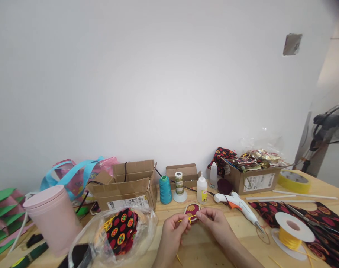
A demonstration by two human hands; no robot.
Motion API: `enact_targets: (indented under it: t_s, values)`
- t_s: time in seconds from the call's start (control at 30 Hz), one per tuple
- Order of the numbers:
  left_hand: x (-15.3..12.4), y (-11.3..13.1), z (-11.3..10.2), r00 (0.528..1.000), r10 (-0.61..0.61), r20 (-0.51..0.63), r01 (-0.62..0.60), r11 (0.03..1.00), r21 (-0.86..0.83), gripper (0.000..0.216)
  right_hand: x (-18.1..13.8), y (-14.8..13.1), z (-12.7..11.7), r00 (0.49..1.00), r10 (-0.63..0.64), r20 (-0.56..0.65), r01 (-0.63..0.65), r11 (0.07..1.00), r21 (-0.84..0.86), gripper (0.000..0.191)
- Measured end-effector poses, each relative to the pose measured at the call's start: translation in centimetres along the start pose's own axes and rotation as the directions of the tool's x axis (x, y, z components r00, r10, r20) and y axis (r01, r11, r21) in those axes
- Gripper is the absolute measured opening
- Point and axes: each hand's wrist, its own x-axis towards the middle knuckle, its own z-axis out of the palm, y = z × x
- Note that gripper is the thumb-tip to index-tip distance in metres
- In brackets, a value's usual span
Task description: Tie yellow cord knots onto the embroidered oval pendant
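Between the fingertips of both hands runs a thin yellow cord. My left hand pinches it on one side, and a loose end hangs below that hand. My right hand pinches it on the other side, close to the left. Just behind the fingers lies a small maroon patterned fabric piece with a pale edge, partly covered by the hands. Whether the cord is joined to it I cannot tell. A white glue bottle stands behind my right hand.
A glue gun and a spool of yellow cord lie to the right, near scissors on patterned cloth. Cardboard boxes, a teal thread cone and ribbon rolls line the back. A plastic bag and pink canister stand left.
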Motion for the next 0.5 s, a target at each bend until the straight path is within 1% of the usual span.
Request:
enact_targets:
  t_s: [0.07,0.13,0.2,0.3,0.37,0.5]
  values:
    - [0.1,0.1,-0.2,1.0,-0.013,0.009,0.013,0.999,-0.04,0.038,-0.1,-0.1,0.1,1.0,-0.025,-0.006,0.025,1.0,-0.006,0.035]
    - [0.1,0.1,-0.2,1.0,-0.007,0.008,0.007,1.0,-0.025,0.039,0.0,-0.1,0.1,1.0,-0.024,-0.015,0.024,1.0,0.008,0.033]
    - [0.0,0.0,0.0,1.0,0.008,0.003,-0.008,0.999,0.038,0.038,0.1,0.1,0.0,1.0,0.002,0.0,-0.002,0.999,0.053,0.034]
    - [-0.1,-0.2,0.3,0.996,0.084,0.015,-0.086,0.986,0.145,0.031,0.3,0.5,-0.1,0.999,0.036,0.023,-0.039,0.994,0.106,0.035]
    - [-0.2,-0.2,0.4,0.993,0.117,0.009,-0.116,0.974,0.196,0.026,0.4,0.8,-0.1,0.999,0.041,0.025,-0.044,0.992,0.12,0.035]
    - [-0.2,0.1,0.4,0.994,0.109,-0.016,-0.101,0.96,0.261,0.022,0.5,1.0,0.0,0.998,0.05,0.024,-0.053,0.989,0.139,0.034]
